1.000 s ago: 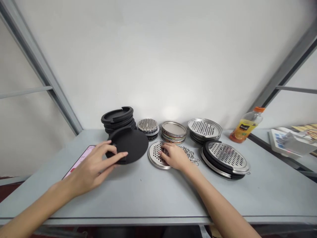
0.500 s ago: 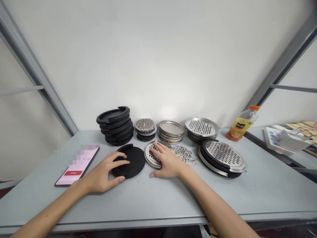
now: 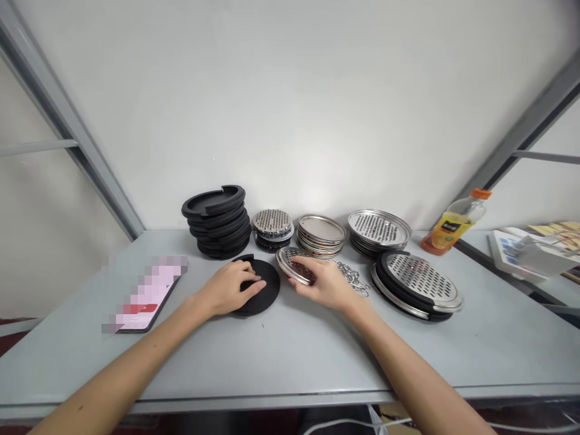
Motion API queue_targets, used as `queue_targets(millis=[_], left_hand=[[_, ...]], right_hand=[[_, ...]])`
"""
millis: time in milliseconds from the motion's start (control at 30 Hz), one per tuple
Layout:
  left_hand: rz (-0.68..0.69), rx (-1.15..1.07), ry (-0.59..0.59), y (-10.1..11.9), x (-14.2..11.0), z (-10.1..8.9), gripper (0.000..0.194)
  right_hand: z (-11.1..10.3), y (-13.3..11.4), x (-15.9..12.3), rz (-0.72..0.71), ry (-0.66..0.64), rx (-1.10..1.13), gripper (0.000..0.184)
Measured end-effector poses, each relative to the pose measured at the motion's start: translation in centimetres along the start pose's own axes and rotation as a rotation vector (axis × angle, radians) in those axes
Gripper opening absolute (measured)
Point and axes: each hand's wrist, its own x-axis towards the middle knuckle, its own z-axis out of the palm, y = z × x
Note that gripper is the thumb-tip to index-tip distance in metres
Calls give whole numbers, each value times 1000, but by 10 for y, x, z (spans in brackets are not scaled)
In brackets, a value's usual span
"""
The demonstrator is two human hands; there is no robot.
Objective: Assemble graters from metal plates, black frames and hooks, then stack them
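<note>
My left hand (image 3: 231,288) lies curled over a round black disc (image 3: 268,285) with a small notch at its far edge, and the disc sits flat on the table. My right hand (image 3: 322,284) grips a round perforated steel plate (image 3: 290,261) by its near edge. The plate is tilted, with its far rim raised, and my fingers hide part of it. A heap of small steel chain rings (image 3: 352,278) lies just right of my right hand.
Along the grey table (image 3: 290,356) stand a stack of black notched rings (image 3: 216,220), several stacks of steel plates (image 3: 321,234), and a black-and-steel grate (image 3: 417,284). A phone (image 3: 147,296) lies left; a juice bottle (image 3: 453,225) stands right.
My right hand has lifted and tilted the perforated plate off the table. My left hand has moved right across the black disc, and the disc has shifted a little right.
</note>
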Motion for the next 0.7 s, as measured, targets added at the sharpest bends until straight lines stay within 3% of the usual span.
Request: queue_targets(millis=[100,233,333,567,700], left_hand=[[-53,-54,30,2,12,7,43],[-129,-183,213,2,19,22,43],[-93,-207,312,1,14,28,39],[-77,-83,328,4,7,21,29],[-55,-74,278,-2,6,19,27]], right_hand=[[6,-2,-1,-61,-32,-6,31],[16,-9,-2,-202,-106,11,26],[23,-16,-2,-259,-116,7,28],[26,-23,-1,-277,-170,63,34],[23,-20,2,-300,-140,131,34]])
